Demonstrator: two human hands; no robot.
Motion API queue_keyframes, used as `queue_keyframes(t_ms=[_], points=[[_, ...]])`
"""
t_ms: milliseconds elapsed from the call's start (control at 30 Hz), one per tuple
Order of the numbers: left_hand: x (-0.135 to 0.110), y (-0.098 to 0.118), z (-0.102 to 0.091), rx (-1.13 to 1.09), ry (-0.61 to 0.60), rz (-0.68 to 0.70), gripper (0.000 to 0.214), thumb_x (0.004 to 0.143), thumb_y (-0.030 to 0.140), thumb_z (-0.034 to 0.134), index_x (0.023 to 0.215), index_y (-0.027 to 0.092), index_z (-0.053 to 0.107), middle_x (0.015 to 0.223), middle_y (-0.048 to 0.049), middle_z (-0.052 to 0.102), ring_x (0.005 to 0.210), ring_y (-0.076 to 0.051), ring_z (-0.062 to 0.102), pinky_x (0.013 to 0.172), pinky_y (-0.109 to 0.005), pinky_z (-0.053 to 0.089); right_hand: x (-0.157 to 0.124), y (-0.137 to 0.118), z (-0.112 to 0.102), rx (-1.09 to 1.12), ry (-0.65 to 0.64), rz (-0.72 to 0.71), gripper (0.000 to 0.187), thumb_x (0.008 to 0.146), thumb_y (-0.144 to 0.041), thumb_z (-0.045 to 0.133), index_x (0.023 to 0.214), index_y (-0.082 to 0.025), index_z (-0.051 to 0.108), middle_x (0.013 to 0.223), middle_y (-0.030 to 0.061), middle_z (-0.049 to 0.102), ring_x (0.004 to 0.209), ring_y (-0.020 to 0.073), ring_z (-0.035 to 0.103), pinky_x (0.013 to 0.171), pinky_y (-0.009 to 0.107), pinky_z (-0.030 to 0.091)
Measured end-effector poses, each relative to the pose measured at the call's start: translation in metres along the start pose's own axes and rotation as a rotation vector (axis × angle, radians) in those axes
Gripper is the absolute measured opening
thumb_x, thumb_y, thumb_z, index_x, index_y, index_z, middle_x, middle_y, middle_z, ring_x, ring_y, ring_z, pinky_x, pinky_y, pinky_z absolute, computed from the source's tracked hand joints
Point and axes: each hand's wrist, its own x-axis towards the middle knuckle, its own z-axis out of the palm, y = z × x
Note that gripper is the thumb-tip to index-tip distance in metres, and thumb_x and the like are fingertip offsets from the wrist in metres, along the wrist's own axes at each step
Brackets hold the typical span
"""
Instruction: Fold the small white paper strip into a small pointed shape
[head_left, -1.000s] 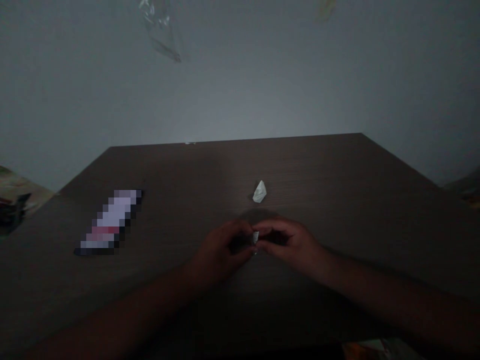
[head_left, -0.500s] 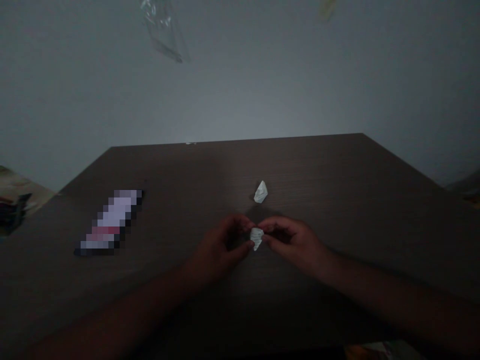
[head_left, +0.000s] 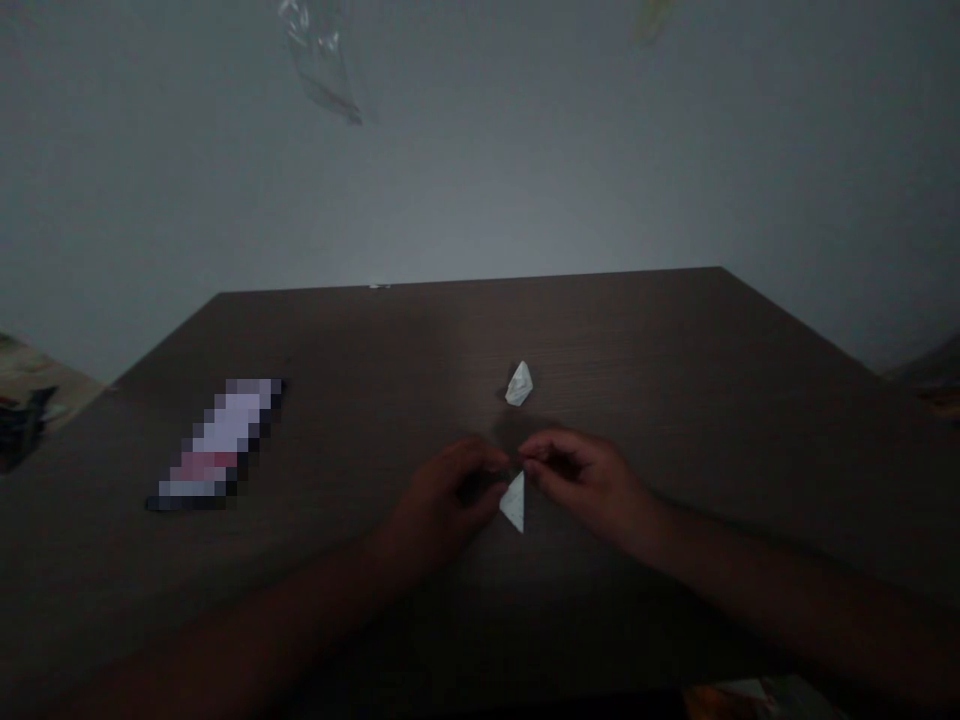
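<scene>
The light is dim. My left hand [head_left: 442, 495] and my right hand [head_left: 581, 480] meet over the middle of a dark wooden table [head_left: 675, 360], fingers pinched. Between them is a small white folded paper piece [head_left: 514, 503], triangular and pointing down. The left fingers pinch its left edge; the right fingertips close just above its top corner, and I cannot tell whether they touch it. A second small white folded paper piece [head_left: 519, 384] lies on the table a little beyond my hands.
A flat rectangular object, blurred out [head_left: 214, 445], lies on the left of the table. A clear plastic bag [head_left: 319, 55] hangs on the wall above. Dark clutter [head_left: 22, 400] sits past the table's left edge.
The paper between my hands has gone from a small crumpled-looking bit to a flat downward-pointing triangle. My hands have stayed in place, only the fingers shifted.
</scene>
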Motion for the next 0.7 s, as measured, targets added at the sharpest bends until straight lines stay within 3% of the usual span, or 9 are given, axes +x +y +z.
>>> queue_keyframes(t_ms=[167,400,700], points=[[-0.004,-0.004,0.001,0.048,-0.093,-0.013,0.025,0.098,0.022,0.076,0.123,0.023,0.075,0.118,-0.0071,0.083,0.107,-0.025,0.08,0.103,-0.043,0.065,0.001,-0.003,-0.004,-0.012,-0.093,0.017,0.013,0.101,-0.028,0.073,0.112,-0.026,0.08,0.105,0.005,0.086,0.096,0.022,0.082,0.091,0.039,0.065],[0.0,0.012,-0.002,0.136,-0.198,-0.012,0.017,0.093,0.018,0.073,0.109,0.025,0.07,0.114,-0.0047,0.082,0.112,-0.027,0.077,0.109,-0.047,0.056,0.002,-0.001,0.0,0.149,-0.132,0.085,0.007,0.098,-0.029,0.076,0.104,-0.026,0.078,0.1,0.0037,0.085,0.094,0.0214,0.082,0.092,0.04,0.065],[-0.001,0.013,0.004,0.142,-0.188,-0.065,0.024,0.09,0.013,0.072,0.109,0.027,0.065,0.102,0.0,0.078,0.1,-0.024,0.075,0.105,-0.04,0.055,0.002,0.0,0.002,0.371,-0.196,0.232,0.024,0.091,-0.037,0.09,0.105,-0.026,0.074,0.1,0.0016,0.08,0.096,0.0203,0.079,0.095,0.04,0.063]])
